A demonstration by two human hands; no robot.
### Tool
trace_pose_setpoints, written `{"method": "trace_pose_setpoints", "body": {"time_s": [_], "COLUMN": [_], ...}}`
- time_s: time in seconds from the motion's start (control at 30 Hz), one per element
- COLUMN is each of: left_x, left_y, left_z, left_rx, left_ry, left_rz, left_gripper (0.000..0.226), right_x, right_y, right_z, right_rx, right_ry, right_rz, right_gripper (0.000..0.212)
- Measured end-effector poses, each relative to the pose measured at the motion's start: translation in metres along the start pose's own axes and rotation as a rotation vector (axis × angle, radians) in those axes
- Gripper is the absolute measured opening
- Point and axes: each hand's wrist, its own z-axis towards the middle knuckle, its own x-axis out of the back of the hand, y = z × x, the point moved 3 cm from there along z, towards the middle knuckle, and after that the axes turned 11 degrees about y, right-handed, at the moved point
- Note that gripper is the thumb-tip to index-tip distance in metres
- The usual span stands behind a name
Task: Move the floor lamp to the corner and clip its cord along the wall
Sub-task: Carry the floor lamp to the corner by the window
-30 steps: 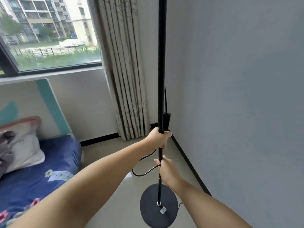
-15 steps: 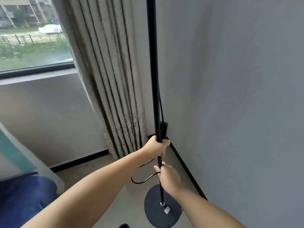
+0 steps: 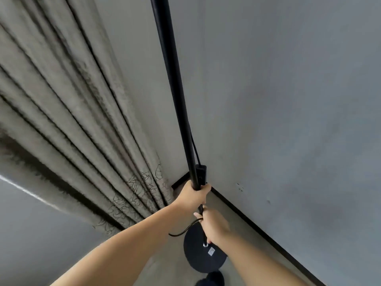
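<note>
The black floor lamp's pole (image 3: 175,96) rises from a round black base (image 3: 198,259) on the floor, close to the room corner. My left hand (image 3: 192,197) is wrapped around the pole just under a small black switch box (image 3: 201,174). My right hand (image 3: 215,226) grips the pole lower down, just above the base. The black cord (image 3: 183,231) runs down beside the pole, then loops out to the left under my left forearm. The lamp head is out of frame above.
A beige pleated curtain (image 3: 82,141) hangs to the left, reaching nearly to the corner. The grey wall (image 3: 288,120) with a black baseboard (image 3: 257,228) runs along the right. A dark foot tip (image 3: 212,279) shows at the bottom edge.
The lamp and both hands have come closer to the corner and the curtain. The view has swung right, so the window and bed have left the frame. Both grips are unchanged.
</note>
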Motion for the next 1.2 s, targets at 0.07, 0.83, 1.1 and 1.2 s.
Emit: {"method": "trace_pose_setpoints", "body": {"time_s": [0.07, 0.83, 1.1, 1.2], "left_x": [-0.004, -0.023, -0.026, -0.018], "left_y": [-0.017, -0.192, -0.226, -0.239], "left_z": [0.042, 0.349, 0.350, 0.344], "left_rx": [0.028, -0.242, -0.832, -0.881], "left_ry": [-0.003, 0.164, 0.439, 0.482], "left_rz": [-0.017, -0.179, -0.331, -0.265], "left_gripper": [0.035, 0.029, 0.005, 0.015], "right_x": [-0.014, -0.173, -0.178, -0.167], "right_y": [-0.001, 0.020, 0.037, 0.075], "right_z": [0.042, 0.366, 0.380, 0.379], "right_rx": [0.020, 0.323, 0.495, 0.374], "right_ry": [0.036, 0.194, 0.309, 0.328], "right_rz": [0.008, -0.018, 0.007, 0.007], "right_gripper": [0.029, 0.034, 0.034, 0.025]}}
